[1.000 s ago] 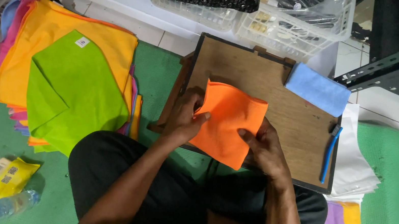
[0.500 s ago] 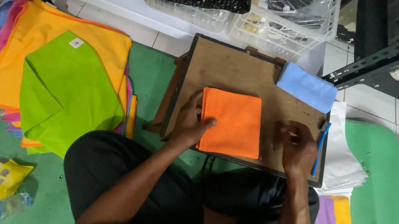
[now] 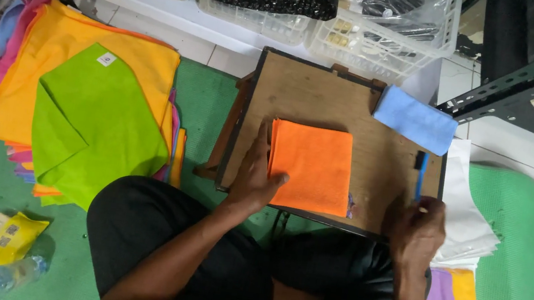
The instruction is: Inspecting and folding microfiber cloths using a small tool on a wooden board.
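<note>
My left hand (image 3: 253,179) lies flat, fingers released, on the folded orange cloth (image 3: 311,166) at the centre of the tabletop (image 3: 315,94); my right hand (image 3: 416,226) pinches the blue pen (image 3: 421,177) at the tabletop's right edge.

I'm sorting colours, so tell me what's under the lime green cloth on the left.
The lime green cloth lies on a yellow-orange cloth. Pink, purple and blue edges show beneath that. How many cloths the stack holds is hidden.

Single head view, steeply downward, close over a small wooden table (image 3: 329,96).
</note>
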